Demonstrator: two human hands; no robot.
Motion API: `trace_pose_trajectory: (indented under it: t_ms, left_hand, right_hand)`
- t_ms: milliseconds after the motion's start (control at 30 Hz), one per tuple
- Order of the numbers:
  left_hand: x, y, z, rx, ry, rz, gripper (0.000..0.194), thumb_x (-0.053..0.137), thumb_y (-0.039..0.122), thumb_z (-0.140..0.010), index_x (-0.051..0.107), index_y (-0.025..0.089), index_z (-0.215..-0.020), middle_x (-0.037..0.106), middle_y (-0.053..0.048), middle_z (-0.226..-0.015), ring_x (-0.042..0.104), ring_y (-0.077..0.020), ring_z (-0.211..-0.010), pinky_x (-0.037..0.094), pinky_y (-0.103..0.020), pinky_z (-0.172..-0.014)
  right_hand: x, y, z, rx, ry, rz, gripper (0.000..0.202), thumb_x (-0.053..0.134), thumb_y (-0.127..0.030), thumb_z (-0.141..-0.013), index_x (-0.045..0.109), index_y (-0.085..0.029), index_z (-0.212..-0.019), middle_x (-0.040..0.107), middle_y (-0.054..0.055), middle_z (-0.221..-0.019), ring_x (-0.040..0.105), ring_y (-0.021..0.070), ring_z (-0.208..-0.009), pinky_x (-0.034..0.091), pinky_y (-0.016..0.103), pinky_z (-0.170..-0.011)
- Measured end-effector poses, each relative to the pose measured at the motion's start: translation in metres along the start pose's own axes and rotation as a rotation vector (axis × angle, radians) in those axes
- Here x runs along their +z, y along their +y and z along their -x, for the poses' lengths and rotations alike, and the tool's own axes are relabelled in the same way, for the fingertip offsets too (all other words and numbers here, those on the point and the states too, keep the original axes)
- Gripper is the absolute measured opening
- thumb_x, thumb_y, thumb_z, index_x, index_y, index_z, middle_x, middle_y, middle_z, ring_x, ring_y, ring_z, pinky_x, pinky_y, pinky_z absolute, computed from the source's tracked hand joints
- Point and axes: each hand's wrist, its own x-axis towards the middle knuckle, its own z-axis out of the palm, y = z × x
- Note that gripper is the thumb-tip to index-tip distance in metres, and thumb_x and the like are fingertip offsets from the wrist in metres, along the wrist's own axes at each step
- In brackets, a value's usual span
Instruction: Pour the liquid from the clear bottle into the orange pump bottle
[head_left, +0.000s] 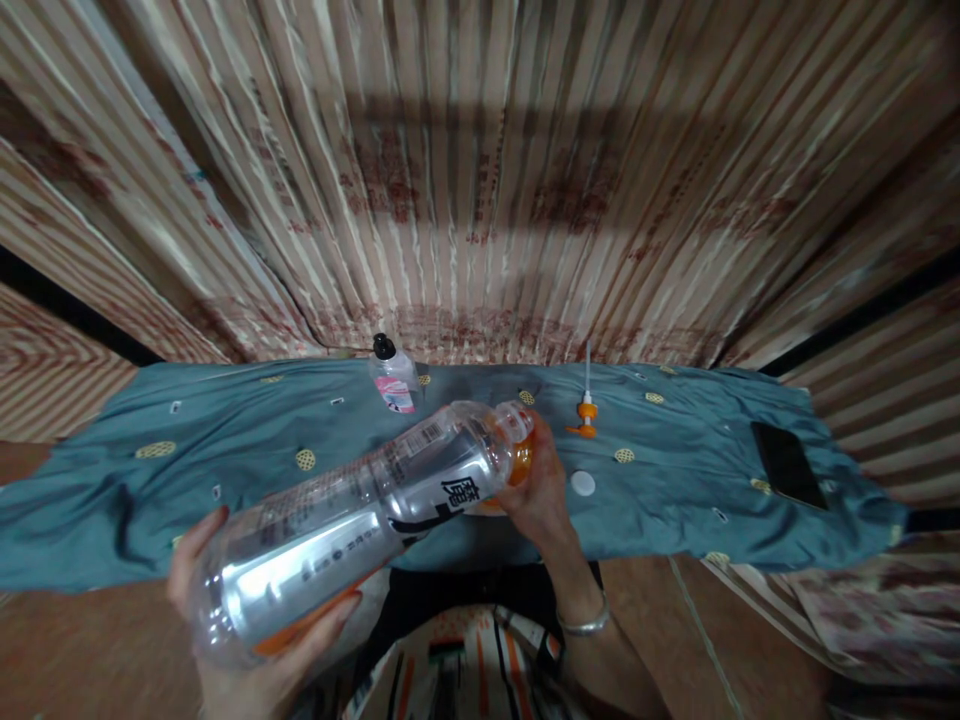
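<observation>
A large clear plastic bottle with a silver label lies tilted across the view, its mouth up and to the right. My left hand is wrapped round its base. At its neck, my right hand grips an orange container, mostly hidden behind the large bottle and my fingers. The mouth is against or just in front of the orange container; I cannot tell which. Right of that hand, a round white cap lies on the cloth. Beyond it lies an orange pump head with a long pale tube.
A small clear bottle with a black top and pink label stands at the back. On the right lies a black phone. Teal patterned cloth covers the narrow table. Striped curtains hang behind and at both sides.
</observation>
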Motion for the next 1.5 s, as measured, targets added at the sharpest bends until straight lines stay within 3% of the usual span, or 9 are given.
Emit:
trace_pose_trajectory:
  t_ms: [267, 333, 500, 633, 867, 1067, 1200, 1300, 1500]
  left_hand:
    - [0.007, 0.017, -0.005, -0.066, 0.041, 0.032, 0.125, 0.1, 0.059, -0.063, 0.047, 0.044, -0.176, 0.061, -0.008, -0.158, 0.064, -0.0435, -0.128, 0.042, -0.076, -0.133]
    - [0.005, 0.016, -0.003, -0.065, 0.069, 0.016, 0.128, 0.101, 0.061, -0.059, 0.049, 0.042, -0.175, 0.062, -0.009, -0.155, 0.064, -0.0455, -0.126, 0.042, -0.079, -0.131]
    - [0.002, 0.008, 0.0, -0.079, 0.01, 0.01, 0.121, 0.101, 0.054, -0.062, 0.051, 0.047, -0.172, 0.063, -0.009, -0.153, 0.066, -0.0483, -0.131, 0.051, -0.08, -0.124]
    - [0.004, 0.018, -0.002, -0.133, 0.061, 0.018, 0.114, 0.098, 0.055, -0.065, 0.054, 0.044, -0.17, 0.064, -0.011, -0.154, 0.064, -0.0509, -0.137, 0.043, -0.084, -0.13]
    - [0.004, 0.037, -0.007, -0.178, 0.028, 0.01, 0.111, 0.095, 0.053, -0.073, 0.049, 0.047, -0.174, 0.062, -0.009, -0.159, 0.06, -0.0504, -0.146, 0.029, -0.085, -0.139]
    - [0.003, 0.028, -0.006, -0.15, 0.041, 0.026, 0.114, 0.097, 0.055, -0.07, 0.05, 0.047, -0.173, 0.063, -0.009, -0.156, 0.062, -0.0504, -0.143, 0.034, -0.084, -0.137]
    - [-0.002, 0.016, -0.002, -0.097, -0.002, -0.009, 0.122, 0.1, 0.053, -0.066, 0.047, 0.05, -0.175, 0.062, -0.009, -0.156, 0.065, -0.0476, -0.134, 0.048, -0.082, -0.128]
    - [-0.003, 0.011, 0.001, -0.085, -0.001, -0.024, 0.121, 0.099, 0.053, -0.068, 0.045, 0.049, -0.176, 0.061, -0.01, -0.158, 0.065, -0.0474, -0.132, 0.05, -0.082, -0.124]
    - [0.002, 0.024, -0.003, -0.086, 0.01, 0.015, 0.121, 0.099, 0.055, -0.067, 0.046, 0.048, -0.175, 0.06, -0.009, -0.16, 0.064, -0.0478, -0.136, 0.046, -0.081, -0.13]
  right_hand:
    - [0.001, -0.001, 0.0, -0.015, 0.026, -0.012, 0.078, 0.08, -0.029, -0.088, 0.05, -0.022, -0.16, 0.077, 0.018, -0.145, 0.081, 0.0366, -0.127, 0.07, 0.053, -0.108]
    - [0.001, -0.001, 0.001, -0.002, 0.021, -0.009, 0.081, 0.081, -0.028, -0.087, 0.048, -0.022, -0.161, 0.075, 0.019, -0.148, 0.079, 0.0377, -0.132, 0.069, 0.055, -0.112]
    - [0.001, 0.0, 0.0, 0.012, -0.003, 0.005, 0.085, 0.081, -0.023, -0.083, 0.047, -0.022, -0.161, 0.076, 0.018, -0.147, 0.08, 0.038, -0.132, 0.069, 0.055, -0.113]
    - [0.0, -0.001, -0.001, 0.004, 0.002, 0.006, 0.083, 0.08, -0.024, -0.084, 0.048, -0.022, -0.16, 0.076, 0.018, -0.145, 0.08, 0.0373, -0.13, 0.07, 0.054, -0.111]
    - [-0.001, -0.002, -0.002, -0.025, 0.012, -0.006, 0.08, 0.083, -0.031, -0.087, 0.051, -0.022, -0.16, 0.076, 0.018, -0.145, 0.08, 0.0374, -0.13, 0.07, 0.055, -0.111]
    - [-0.002, -0.001, 0.0, 0.015, -0.004, -0.004, 0.085, 0.086, -0.033, -0.086, 0.049, -0.021, -0.162, 0.076, 0.019, -0.146, 0.081, 0.0388, -0.129, 0.07, 0.057, -0.109]
    - [-0.001, 0.0, 0.0, 0.006, 0.002, 0.001, 0.087, 0.086, -0.033, -0.086, 0.048, -0.02, -0.163, 0.076, 0.02, -0.147, 0.081, 0.0387, -0.13, 0.07, 0.057, -0.111]
    - [-0.001, 0.0, 0.0, -0.002, 0.011, 0.013, 0.086, 0.084, -0.031, -0.086, 0.048, -0.02, -0.163, 0.076, 0.02, -0.146, 0.081, 0.0386, -0.131, 0.07, 0.057, -0.11]
    - [-0.003, -0.004, -0.002, 0.021, 0.002, 0.01, 0.084, 0.084, -0.032, -0.085, 0.051, -0.02, -0.162, 0.076, 0.02, -0.148, 0.08, 0.0394, -0.133, 0.069, 0.058, -0.113]
